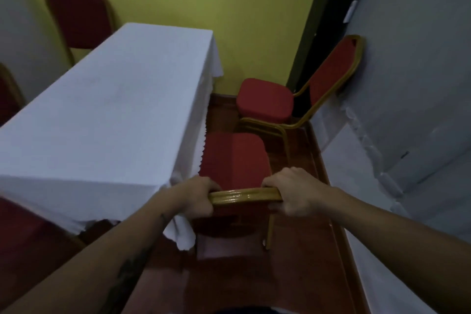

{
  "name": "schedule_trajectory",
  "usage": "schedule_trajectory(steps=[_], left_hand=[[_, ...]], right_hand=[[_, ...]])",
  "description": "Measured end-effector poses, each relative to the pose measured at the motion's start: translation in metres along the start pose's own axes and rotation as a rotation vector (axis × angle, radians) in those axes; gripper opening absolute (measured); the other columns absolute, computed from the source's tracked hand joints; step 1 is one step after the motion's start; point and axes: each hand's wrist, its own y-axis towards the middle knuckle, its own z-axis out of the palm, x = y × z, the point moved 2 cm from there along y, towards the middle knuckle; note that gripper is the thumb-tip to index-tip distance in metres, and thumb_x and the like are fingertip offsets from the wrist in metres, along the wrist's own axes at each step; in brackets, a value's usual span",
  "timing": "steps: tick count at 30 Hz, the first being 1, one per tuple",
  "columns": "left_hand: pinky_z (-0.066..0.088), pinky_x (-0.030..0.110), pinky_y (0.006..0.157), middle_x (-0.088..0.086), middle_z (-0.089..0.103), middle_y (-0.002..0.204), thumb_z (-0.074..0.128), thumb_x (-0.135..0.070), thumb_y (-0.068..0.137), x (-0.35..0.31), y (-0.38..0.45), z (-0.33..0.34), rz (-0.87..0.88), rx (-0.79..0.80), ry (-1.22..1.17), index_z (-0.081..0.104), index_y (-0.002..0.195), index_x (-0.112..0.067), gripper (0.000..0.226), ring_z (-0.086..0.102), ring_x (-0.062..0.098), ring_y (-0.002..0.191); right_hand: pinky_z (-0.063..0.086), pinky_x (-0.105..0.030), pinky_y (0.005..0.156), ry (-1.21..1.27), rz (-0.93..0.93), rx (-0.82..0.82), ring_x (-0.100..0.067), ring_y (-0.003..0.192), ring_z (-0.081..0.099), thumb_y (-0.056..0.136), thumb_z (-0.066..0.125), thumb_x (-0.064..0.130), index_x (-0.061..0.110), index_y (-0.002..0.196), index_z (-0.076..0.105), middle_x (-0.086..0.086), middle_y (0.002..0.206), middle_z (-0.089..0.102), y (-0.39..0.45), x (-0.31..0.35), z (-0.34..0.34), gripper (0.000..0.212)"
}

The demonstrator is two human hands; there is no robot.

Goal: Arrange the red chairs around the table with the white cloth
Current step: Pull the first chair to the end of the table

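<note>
A long table with a white cloth (107,115) fills the left and middle of the head view. Just below me stands a red chair (237,158) with a gold frame, its seat partly under the cloth's right edge. My left hand (197,196) and my right hand (293,192) both grip the top rail of its backrest. A second red chair (265,100) stands beyond it by the right wall, facing left. A third red chair (79,18) is behind the table's far left side. The edge of another red chair (7,99) shows at the left border.
A grey wall (407,84) runs close along the right side, leaving a narrow strip of red-brown floor (300,250). A yellow-green wall (229,2) closes the far end, with a dark doorway (328,20) at its right. A dark red surface (28,237) lies at lower left.
</note>
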Motion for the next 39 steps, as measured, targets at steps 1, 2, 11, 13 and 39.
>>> schedule_trajectory(steps=[1, 2, 11, 13, 39], left_hand=[[0.047, 0.024, 0.072, -0.009, 0.066, 0.089, 0.058, -0.016, 0.071, -0.003, -0.003, -0.001, -0.027, -0.018, 0.013, 0.070, 0.116, -0.030, 0.049, 0.062, 0.013, 0.084], [0.047, 0.026, 0.071, -0.008, 0.065, 0.085, 0.056, -0.014, 0.071, -0.004, -0.005, -0.002, -0.050, -0.027, 0.030, 0.070, 0.112, -0.029, 0.045, 0.062, 0.014, 0.082], [0.041, 0.023, 0.079, -0.013, 0.056, 0.078, 0.054, -0.009, 0.078, -0.018, 0.001, 0.006, -0.093, -0.148, 0.029, 0.068, 0.122, -0.024, 0.048, 0.057, 0.013, 0.086], [0.042, 0.023, 0.082, -0.014, 0.057, 0.076, 0.053, -0.011, 0.078, -0.017, 0.006, 0.006, -0.111, -0.163, 0.006, 0.068, 0.122, -0.027, 0.050, 0.060, 0.014, 0.085], [0.046, 0.029, 0.076, -0.003, 0.061, 0.088, 0.054, -0.018, 0.076, -0.089, 0.100, -0.019, -0.706, -0.378, -0.220, 0.071, 0.105, -0.030, 0.035, 0.064, 0.025, 0.089]], right_hand=[[0.044, -0.032, 0.066, -0.026, -0.043, -0.016, -0.016, 0.080, 0.067, 0.080, 0.072, 0.041, 0.029, 0.094, 0.066, 0.010, 0.084, 0.069, 0.003, 0.002, -0.002, 0.019], [0.040, -0.030, 0.065, -0.037, -0.081, -0.034, -0.017, 0.078, 0.067, 0.080, 0.072, 0.039, 0.029, 0.090, 0.067, 0.009, 0.082, 0.069, 0.004, 0.003, -0.004, 0.016], [0.052, -0.034, 0.069, -0.006, -0.078, -0.004, -0.014, 0.077, 0.066, 0.083, 0.074, 0.029, 0.029, 0.089, 0.069, 0.009, 0.083, 0.070, 0.011, -0.011, -0.018, 0.008], [0.054, -0.035, 0.069, -0.003, -0.064, 0.006, -0.012, 0.078, 0.066, 0.081, 0.075, 0.026, 0.029, 0.088, 0.068, 0.010, 0.082, 0.070, 0.019, -0.019, -0.024, 0.010], [0.046, -0.041, 0.086, 0.043, -0.235, 0.124, -0.019, 0.096, 0.062, 0.079, 0.075, 0.030, 0.035, 0.102, 0.064, 0.009, 0.100, 0.066, 0.130, -0.154, -0.060, 0.026]])
